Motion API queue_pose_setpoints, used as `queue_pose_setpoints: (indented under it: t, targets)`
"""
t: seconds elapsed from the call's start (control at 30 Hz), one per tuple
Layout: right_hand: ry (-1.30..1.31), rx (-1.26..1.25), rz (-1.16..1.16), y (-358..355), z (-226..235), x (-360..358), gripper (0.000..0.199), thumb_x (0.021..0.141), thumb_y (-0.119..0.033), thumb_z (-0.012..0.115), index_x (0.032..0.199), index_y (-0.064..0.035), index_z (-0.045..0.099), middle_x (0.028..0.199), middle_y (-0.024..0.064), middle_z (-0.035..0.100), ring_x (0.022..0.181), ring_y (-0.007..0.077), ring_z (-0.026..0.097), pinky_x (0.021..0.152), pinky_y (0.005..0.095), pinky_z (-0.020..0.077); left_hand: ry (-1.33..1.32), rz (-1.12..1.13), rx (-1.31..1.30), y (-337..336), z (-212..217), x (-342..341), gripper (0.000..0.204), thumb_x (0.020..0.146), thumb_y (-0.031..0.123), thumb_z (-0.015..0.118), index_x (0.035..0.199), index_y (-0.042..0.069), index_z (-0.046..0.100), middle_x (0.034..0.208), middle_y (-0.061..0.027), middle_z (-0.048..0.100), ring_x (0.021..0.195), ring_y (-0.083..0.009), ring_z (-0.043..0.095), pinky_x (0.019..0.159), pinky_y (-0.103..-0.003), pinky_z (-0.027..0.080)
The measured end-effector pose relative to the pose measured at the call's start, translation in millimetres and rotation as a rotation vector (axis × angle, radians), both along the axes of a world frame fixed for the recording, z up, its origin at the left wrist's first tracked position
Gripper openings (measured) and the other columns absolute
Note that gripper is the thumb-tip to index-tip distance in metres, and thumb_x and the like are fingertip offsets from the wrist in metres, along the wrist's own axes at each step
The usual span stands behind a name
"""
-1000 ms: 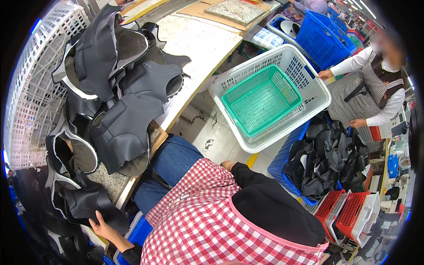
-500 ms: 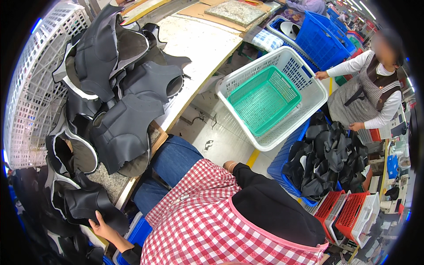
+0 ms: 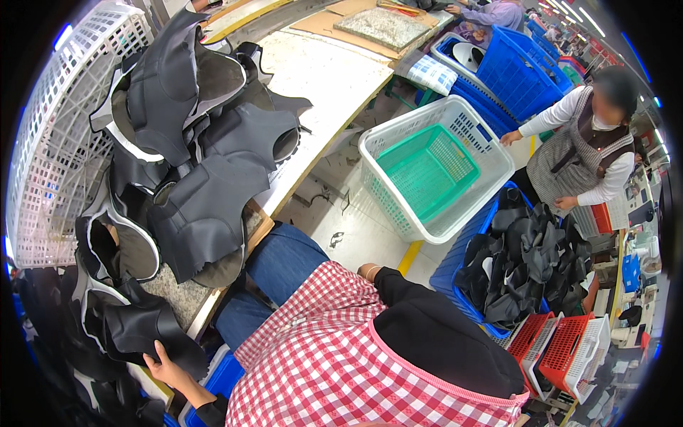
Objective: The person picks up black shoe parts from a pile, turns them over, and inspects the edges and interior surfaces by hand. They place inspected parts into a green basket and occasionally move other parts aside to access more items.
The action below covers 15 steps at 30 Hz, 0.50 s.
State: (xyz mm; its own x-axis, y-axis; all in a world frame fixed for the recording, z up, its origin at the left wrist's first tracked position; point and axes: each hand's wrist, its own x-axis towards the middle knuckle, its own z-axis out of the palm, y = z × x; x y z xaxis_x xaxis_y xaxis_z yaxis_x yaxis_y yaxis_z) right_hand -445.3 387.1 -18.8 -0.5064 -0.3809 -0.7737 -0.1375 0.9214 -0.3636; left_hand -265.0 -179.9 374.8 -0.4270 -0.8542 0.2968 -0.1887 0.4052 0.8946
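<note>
My left hand [image 3: 168, 368] is at the lower left, with its fingers on the edge of a black boot upper [image 3: 146, 324]. That piece has a pale lining and lies at the near end of the worktable [image 3: 320, 67]. Some of the fingers seem to be behind the material. My right hand [image 3: 368, 271] shows only in part at the end of the black sleeve, beside my jeans; its fingers are hidden. More black uppers [image 3: 199, 203] are heaped on the table ahead of my left hand.
A white basket [image 3: 398, 203] holding a green basket [image 3: 405, 167] stands right of the table. A co-worker [image 3: 590, 149] is beyond it, one hand near its rim. A blue crate [image 3: 448, 274] is full of black pieces; red and white baskets [image 3: 565, 349] stand below. A white crate [image 3: 53, 164] leans at left.
The white basket's far side has dropped and its outer wall shows more. The co-worker's hand and body have shifted lower left, the hand coming off the rim. My hands stay put.
</note>
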Motion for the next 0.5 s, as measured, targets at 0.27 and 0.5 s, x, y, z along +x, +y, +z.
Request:
queue_pose_setpoints:
  t: [0.27, 0.5]
  targets:
    - [-0.006, -0.013, 0.065, 2.5, -8.8, 0.2, 0.038, 0.088, -0.036, 0.064, 0.110, -0.0096, 0.079, 0.115, 0.0209, 0.073, 0.110, 0.0397, 0.069, 0.095, 0.0442, 0.0529, 0.023, -0.020, 0.035, -0.7, -2.2, 0.7, 0.050, 0.096, 0.024, 0.077, 0.127, -0.012, 0.060, 0.114, -0.0123, 0.070, 0.094, -0.0160, 0.061, 0.090, -0.028, 0.049]
    - [-0.026, -0.027, 0.044, 0.3, -4.1, 0.2, 0.039, 0.088, -0.037, 0.064, 0.112, -0.0095, 0.078, 0.115, 0.0216, 0.073, 0.111, 0.0403, 0.068, 0.095, 0.0450, 0.0526, 0.028, -0.018, 0.005, 3.9, 0.0, -0.6, 0.048, 0.097, 0.024, 0.076, 0.126, -0.011, 0.061, 0.113, -0.0109, 0.070, 0.094, -0.0151, 0.060, 0.089, -0.028, 0.049]
